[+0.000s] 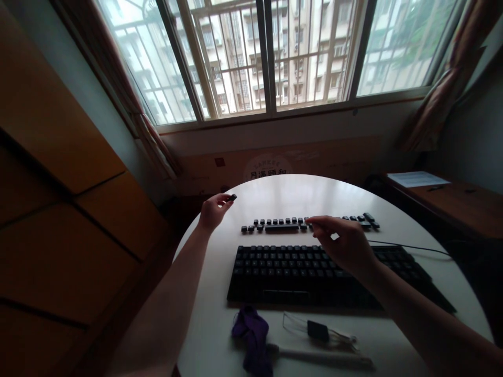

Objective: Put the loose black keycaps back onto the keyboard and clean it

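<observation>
My left hand (pixel 214 211) is raised over the table's far left edge, its fingertips pinching a small black keycap (pixel 232 197). Reaching in from the right, my right hand (pixel 343 241) has its thumb and index finger closed at the row of loose keycaps (pixel 282 228). A keycap (pixel 306 220) shows at that fingertip; part of the row is hidden behind the hand. In front of the row lies a black keyboard (pixel 283 264), with my right forearm over its right portion. The loose keycaps, a long space bar among them, stand in two lines.
On the white round table (pixel 212 314), near me, lie a purple cloth (pixel 251 335), a pale rod-like handle (pixel 322 357) and a wire puller with a black grip (pixel 317 331). A cable (pixel 408 246) runs right. Paper (pixel 417 179) rests on a brown desk.
</observation>
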A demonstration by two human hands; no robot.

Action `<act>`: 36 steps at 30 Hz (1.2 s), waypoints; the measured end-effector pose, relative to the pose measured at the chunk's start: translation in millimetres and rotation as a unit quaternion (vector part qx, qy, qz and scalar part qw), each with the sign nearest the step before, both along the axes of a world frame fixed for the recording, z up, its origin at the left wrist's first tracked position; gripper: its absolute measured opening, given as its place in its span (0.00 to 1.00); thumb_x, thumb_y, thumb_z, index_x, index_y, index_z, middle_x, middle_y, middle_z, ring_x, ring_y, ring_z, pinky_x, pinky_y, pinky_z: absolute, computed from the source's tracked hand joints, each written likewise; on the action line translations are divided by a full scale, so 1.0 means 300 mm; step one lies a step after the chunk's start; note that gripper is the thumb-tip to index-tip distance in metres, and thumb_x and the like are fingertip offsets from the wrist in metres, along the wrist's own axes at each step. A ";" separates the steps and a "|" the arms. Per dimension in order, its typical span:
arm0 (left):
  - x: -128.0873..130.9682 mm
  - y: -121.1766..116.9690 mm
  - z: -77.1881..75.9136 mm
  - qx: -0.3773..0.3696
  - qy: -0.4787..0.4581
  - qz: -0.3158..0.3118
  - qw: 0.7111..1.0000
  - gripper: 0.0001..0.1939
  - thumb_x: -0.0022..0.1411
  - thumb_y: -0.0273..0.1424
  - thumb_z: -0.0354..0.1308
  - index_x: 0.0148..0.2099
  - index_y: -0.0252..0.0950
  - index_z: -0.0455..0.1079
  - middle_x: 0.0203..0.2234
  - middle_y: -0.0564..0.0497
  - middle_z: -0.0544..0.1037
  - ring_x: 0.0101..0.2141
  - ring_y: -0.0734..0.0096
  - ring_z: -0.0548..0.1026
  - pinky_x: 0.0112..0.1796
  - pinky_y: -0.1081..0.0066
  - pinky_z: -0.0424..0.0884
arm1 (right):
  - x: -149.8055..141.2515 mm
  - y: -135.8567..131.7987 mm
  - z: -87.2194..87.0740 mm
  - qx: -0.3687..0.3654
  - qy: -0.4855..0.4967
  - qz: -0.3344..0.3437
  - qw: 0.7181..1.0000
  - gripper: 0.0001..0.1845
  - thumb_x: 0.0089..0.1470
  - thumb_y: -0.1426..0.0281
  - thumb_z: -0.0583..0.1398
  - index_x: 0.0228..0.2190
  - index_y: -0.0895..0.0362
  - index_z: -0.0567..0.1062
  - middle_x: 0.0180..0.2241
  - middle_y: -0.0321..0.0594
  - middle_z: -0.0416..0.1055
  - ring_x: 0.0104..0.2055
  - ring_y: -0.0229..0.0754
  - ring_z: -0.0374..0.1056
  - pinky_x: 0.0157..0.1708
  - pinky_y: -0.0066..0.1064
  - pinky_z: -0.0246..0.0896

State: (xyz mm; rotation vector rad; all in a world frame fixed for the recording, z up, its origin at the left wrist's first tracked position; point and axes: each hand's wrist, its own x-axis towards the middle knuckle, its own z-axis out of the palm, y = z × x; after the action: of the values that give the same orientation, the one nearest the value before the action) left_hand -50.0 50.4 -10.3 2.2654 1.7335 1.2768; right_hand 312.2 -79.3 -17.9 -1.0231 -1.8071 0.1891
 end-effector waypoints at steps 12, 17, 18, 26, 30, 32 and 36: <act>0.079 -0.585 0.055 -0.120 0.055 -0.178 0.975 0.08 0.63 0.35 0.63 0.41 0.38 0.78 0.37 0.47 0.79 0.37 0.66 0.77 0.39 0.67 0.76 | 0.009 -0.015 0.024 0.010 0.007 0.000 1.000 0.12 0.58 0.67 0.57 0.38 0.55 0.81 0.28 0.37 0.78 0.25 0.35 0.73 0.25 0.23 0.68; 0.061 -0.652 -0.096 -0.073 0.055 -0.156 0.984 0.07 0.64 0.32 0.62 0.44 0.41 0.78 0.38 0.46 0.79 0.39 0.64 0.77 0.41 0.64 0.76 | -0.001 -0.016 0.016 0.001 0.001 0.009 1.000 0.13 0.58 0.67 0.57 0.39 0.55 0.81 0.27 0.36 0.77 0.24 0.35 0.72 0.25 0.24 0.68; 0.058 -0.659 -0.114 -0.055 0.047 -0.152 0.986 0.08 0.64 0.31 0.61 0.45 0.41 0.78 0.38 0.47 0.79 0.38 0.64 0.77 0.41 0.65 0.77 | -0.003 -0.016 0.014 -0.001 0.000 0.011 1.000 0.13 0.59 0.67 0.57 0.40 0.55 0.81 0.27 0.37 0.78 0.24 0.35 0.72 0.25 0.24 0.68; 0.065 -0.681 -0.137 0.006 0.107 -0.145 0.984 0.07 0.66 0.30 0.60 0.45 0.42 0.78 0.36 0.47 0.80 0.37 0.64 0.76 0.38 0.64 0.77 | 0.001 -0.020 0.023 0.014 -0.008 0.018 1.000 0.13 0.59 0.67 0.57 0.39 0.55 0.81 0.26 0.37 0.77 0.24 0.34 0.71 0.24 0.24 0.67; 0.073 -0.680 -0.133 0.012 0.144 -0.147 0.979 0.09 0.67 0.29 0.59 0.46 0.43 0.78 0.38 0.47 0.81 0.37 0.64 0.75 0.38 0.64 0.77 | 0.004 -0.021 0.020 0.020 -0.010 0.030 0.999 0.13 0.59 0.68 0.57 0.40 0.55 0.81 0.27 0.36 0.77 0.24 0.33 0.71 0.24 0.23 0.67; 0.076 -0.681 -0.132 0.011 0.156 -0.144 0.977 0.09 0.68 0.29 0.58 0.46 0.43 0.79 0.38 0.47 0.81 0.38 0.64 0.75 0.37 0.65 0.77 | 0.003 -0.022 0.017 0.018 -0.014 0.037 0.999 0.13 0.59 0.68 0.57 0.40 0.55 0.81 0.28 0.36 0.77 0.25 0.34 0.72 0.26 0.24 0.67; 0.078 -0.686 -0.130 0.010 0.166 -0.141 0.976 0.10 0.68 0.30 0.58 0.46 0.44 0.79 0.37 0.48 0.81 0.37 0.65 0.75 0.36 0.65 0.76 | -0.002 -0.026 0.012 0.012 -0.020 0.048 0.999 0.14 0.59 0.68 0.56 0.40 0.55 0.81 0.29 0.37 0.78 0.25 0.33 0.71 0.25 0.23 0.67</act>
State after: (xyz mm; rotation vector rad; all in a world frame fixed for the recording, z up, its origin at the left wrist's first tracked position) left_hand -26.5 -155.3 -49.4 2.7408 1.4007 0.9065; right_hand 311.7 -87.0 -14.3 -0.9302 -1.8927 0.2062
